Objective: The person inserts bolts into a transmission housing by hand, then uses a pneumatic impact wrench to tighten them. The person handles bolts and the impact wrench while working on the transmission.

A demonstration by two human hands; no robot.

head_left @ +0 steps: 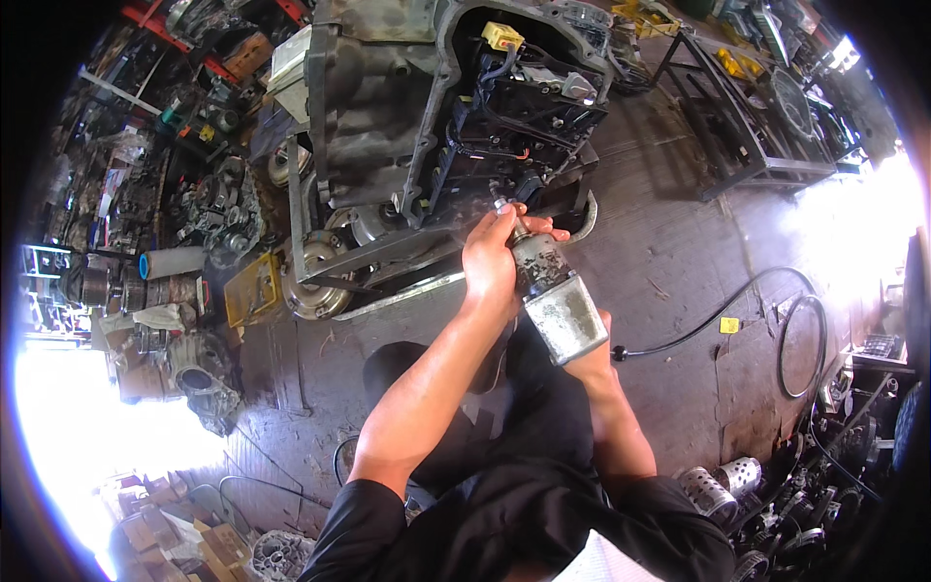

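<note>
A worn silver-and-black impact wrench points away from me at the lower edge of an opened gearbox housing. My left hand is closed around the front of the wrench, by its nose and the slim socket end. Behind the body of the tool, my right hand grips the handle; most of its fingers are hidden. Inside the housing sits a dark valve body with wires and a yellow connector. Whether the socket's tip touches a bolt, I cannot tell.
Below the housing runs a metal stand, with round metal parts under it. A black air hose curls across the floor on the right. Another metal frame stands at far right. Piled machine parts line the left, and perforated drums lie near right.
</note>
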